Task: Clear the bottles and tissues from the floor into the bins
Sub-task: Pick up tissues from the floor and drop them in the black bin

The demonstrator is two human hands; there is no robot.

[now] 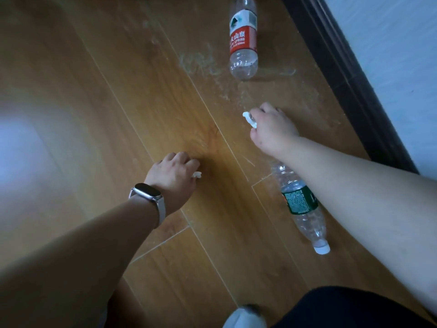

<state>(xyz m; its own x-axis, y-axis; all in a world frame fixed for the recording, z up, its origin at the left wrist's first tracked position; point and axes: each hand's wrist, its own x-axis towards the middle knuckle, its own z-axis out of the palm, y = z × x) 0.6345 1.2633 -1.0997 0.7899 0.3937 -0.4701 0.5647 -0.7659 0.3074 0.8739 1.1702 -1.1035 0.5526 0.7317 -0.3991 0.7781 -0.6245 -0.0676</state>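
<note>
Wooden planks of the floor (pixel 142 102) fill the view, and we take the red-labelled bottle (pixel 243 41) as our landmark. It is clear plastic and lies on its side at the far end, its base turned toward us and its neck running out of the top edge. Pale, chalky smears (pixel 201 65) mark the boards just to the left of its base.

Our right hand (pixel 272 129) is on our side of that bottle and a little to its right, clear of it, knuckles up. Its fingers are curled round a crumpled tissue (pixel 250 119), whose white wad pokes out on the side facing the bottle. Our left hand (pixel 173 170) is farther back from the bottle and to its left, well apart from it. It is also curled, pinching a small tissue scrap (pixel 197 174) that shows below the thumb. We cannot tell whether either hand touches the boards. A pale watch (pixel 147 191) sits on the left wrist.

The green-labelled bottle (pixel 300 204) lies on its side nearer to us than the red-labelled one and somewhat to its right, white cap pointing toward us. Its far end is hidden under our right forearm.

A dark skirting board (pixel 343 79) runs along the right of the red-labelled bottle, with a pale wall (pixel 390 43) beyond it. Nearest us are a grey shoe tip (pixel 246 318) and a dark trouser leg (pixel 354 308).
</note>
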